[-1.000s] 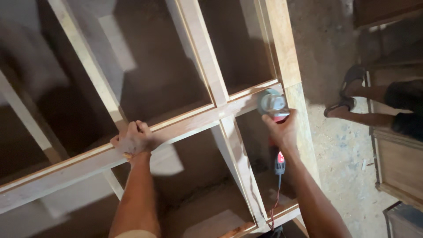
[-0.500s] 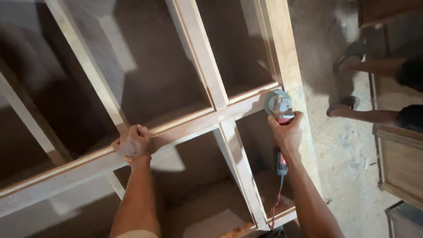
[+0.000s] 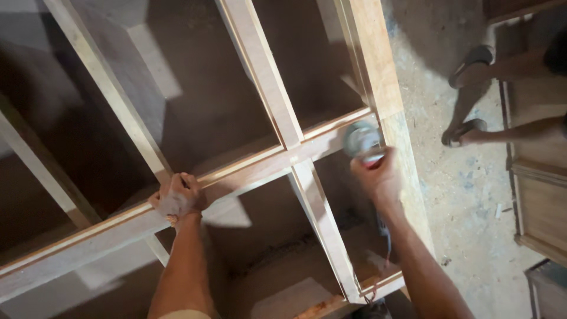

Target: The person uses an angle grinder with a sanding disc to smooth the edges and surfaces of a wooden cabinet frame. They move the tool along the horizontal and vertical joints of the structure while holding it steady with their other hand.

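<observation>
Right hand (image 3: 378, 174) gripping grinder (image 3: 361, 140) (blurred), wooden frame (image 3: 277, 155)

No packages, labels, signs or screens show anywhere in this view.

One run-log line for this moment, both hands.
left hand: gripping wooden frame cross rail | right hand: holding angle grinder, disc at rail-post joint | bystander's feet: on dusty floor, right
</observation>
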